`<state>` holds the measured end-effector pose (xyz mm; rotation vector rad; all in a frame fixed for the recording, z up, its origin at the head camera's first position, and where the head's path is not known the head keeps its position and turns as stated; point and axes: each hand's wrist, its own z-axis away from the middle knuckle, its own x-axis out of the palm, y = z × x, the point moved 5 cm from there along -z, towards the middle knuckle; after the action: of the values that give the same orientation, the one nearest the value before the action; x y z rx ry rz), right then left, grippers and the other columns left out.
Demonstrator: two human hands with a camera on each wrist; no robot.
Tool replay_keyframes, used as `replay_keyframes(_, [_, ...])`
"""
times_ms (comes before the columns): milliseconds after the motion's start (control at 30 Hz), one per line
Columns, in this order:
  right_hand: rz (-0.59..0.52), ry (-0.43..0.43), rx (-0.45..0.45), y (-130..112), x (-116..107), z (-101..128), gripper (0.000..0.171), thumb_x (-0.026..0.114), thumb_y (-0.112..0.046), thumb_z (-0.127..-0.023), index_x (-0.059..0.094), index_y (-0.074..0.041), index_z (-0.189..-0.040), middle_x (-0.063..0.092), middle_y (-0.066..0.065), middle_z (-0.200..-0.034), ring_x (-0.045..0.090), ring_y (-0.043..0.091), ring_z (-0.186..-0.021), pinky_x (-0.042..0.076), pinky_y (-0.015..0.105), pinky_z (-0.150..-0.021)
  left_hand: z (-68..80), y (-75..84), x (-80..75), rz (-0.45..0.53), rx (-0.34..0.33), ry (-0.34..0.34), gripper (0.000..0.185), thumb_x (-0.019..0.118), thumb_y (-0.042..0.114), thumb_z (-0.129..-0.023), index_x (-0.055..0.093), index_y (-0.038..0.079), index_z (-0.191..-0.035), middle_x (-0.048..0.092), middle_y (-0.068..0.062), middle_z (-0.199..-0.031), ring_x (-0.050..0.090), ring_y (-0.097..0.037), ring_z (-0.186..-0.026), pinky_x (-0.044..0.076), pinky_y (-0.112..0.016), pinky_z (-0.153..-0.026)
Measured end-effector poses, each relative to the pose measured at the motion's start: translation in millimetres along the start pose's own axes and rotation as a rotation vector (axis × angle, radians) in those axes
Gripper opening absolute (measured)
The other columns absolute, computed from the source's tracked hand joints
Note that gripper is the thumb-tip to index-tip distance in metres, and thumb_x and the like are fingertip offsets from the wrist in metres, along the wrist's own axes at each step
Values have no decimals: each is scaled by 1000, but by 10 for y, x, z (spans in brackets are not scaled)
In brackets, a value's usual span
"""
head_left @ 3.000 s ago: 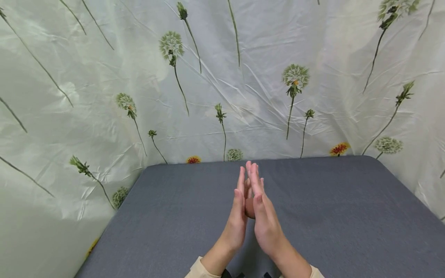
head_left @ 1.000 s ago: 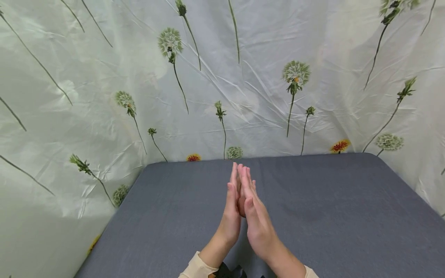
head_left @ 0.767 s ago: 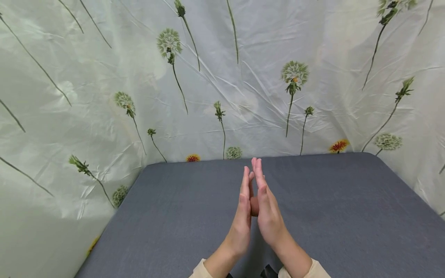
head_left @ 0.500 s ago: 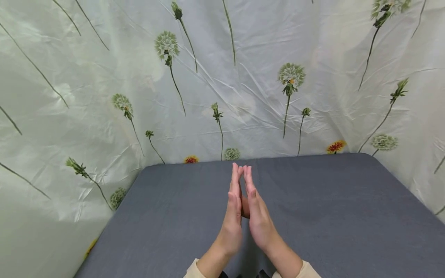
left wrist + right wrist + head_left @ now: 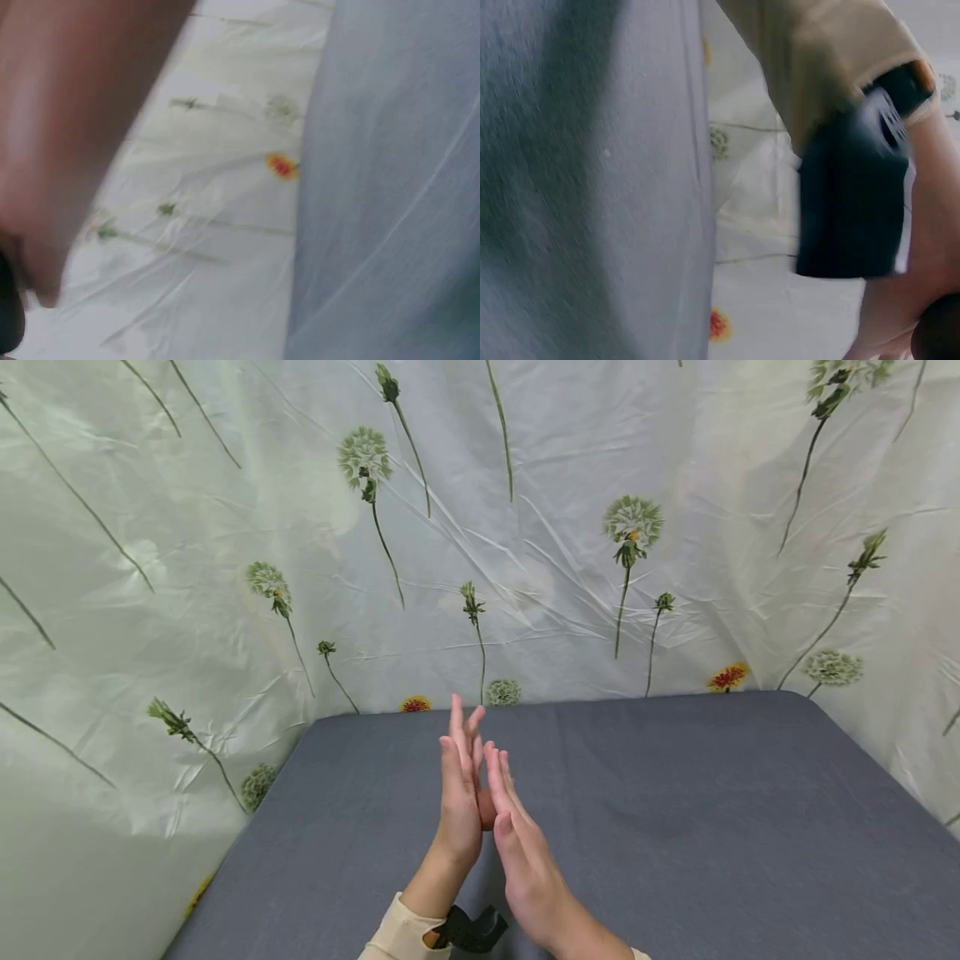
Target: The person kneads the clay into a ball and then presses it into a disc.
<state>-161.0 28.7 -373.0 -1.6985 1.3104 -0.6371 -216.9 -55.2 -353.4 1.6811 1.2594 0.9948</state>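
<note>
Both hands are raised over the grey table, palms facing each other and fingers straight. Between the palms sits a round, smooth brown lump, partly hidden by the right hand. My left hand reaches a little farther forward, its fingertips beyond those of the right. The lump shows as a dark brown ball in the right wrist view's lower right corner, against the left hand. In the left wrist view, blurred skin fills the upper left and a dark rounded edge shows at the far left.
The grey cloth-covered table stretches out around the hands. Behind it hangs a pale curtain printed with dandelions. A black camera is strapped to the left wrist, below a beige sleeve.
The palms have slid back and forth against each other with the brown lump between them. Both hands now stand farther left, the left one pushed forward past the right.
</note>
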Motion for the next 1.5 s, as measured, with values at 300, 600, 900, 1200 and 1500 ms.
replay_keyframes(300, [124, 164, -159, -108, -348, -83, 58, 8, -32, -120, 12, -11, -173, 15, 6, -181, 4, 8, -168, 1, 12, -129, 203, -130, 390, 62, -69, -202, 70, 4, 61, -113, -12, 30, -173, 1, 2, -183, 15, -30, -169, 9, -63, -134])
replay_keyframes(600, [1, 166, -21, 1, -459, -168, 60, 6, -39, -119, 4, -14, -174, 10, 4, -182, 3, 19, -169, 7, 15, -129, 305, 187, 411, -89, 62, -228, 66, 2, 62, -112, -12, 37, -172, -3, 4, -182, -6, -23, -170, -6, -72, -129])
replay_keyframes(900, [-74, -35, 73, 131, 70, -28, 56, 8, -33, -119, -12, -28, -171, 0, -4, -182, -7, 28, -168, -1, 77, -125, 89, 396, -19, -161, 193, -61, 81, 4, 77, -106, -13, 33, -172, 4, -2, -182, -4, -28, -170, 0, -72, -130])
replay_keyframes(1200, [23, 38, -133, -96, 10, 1, 56, 10, -29, -119, 8, -16, -174, 5, 2, -183, -8, 14, -169, -1, 10, -127, -33, -32, -59, -102, -19, -69, 72, 5, 75, -107, -6, 44, -171, 9, 0, -182, 6, -31, -170, 10, -68, -132])
replay_keyframes(1500, [8, 181, -92, -82, -501, -130, 59, 6, -38, -119, 0, -15, -173, 8, 2, -182, 2, 17, -168, 13, 7, -125, 254, -91, 492, -205, 72, -343, 63, -3, 49, -115, -18, 23, -171, -17, 9, -180, -19, -19, -167, -10, -68, -129])
